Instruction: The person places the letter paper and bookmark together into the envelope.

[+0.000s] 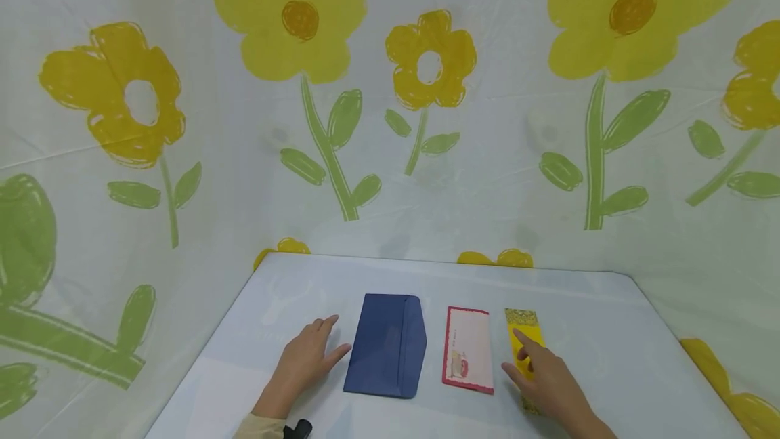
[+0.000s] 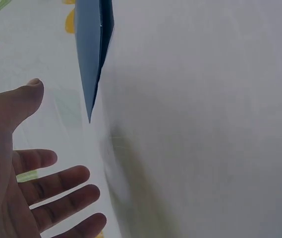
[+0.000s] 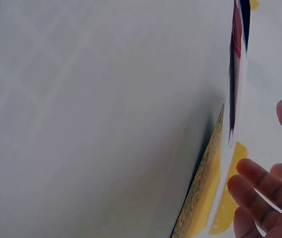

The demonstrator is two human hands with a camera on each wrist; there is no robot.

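Observation:
A dark blue envelope (image 1: 378,344) lies on the table, its flap side toward the right. Just left of it is my left hand (image 1: 307,356), fingers spread and thumb near the envelope's edge; the left wrist view shows the palm holding nothing. To the envelope's right lies a pale pink card (image 1: 472,344) with a red border and a small printed picture. Farther right is a yellow strip (image 1: 523,335) with patterned gold ends. My right hand (image 1: 548,378) hovers over that strip, index finger extended, and hides part of it. Nothing is between its fingers in the right wrist view.
The white table (image 1: 609,337) has rounded far corners. A white curtain (image 1: 487,208) printed with yellow flowers and green stems hangs behind it and along both sides. A dark band with a black device (image 1: 298,429) is on the left wrist.

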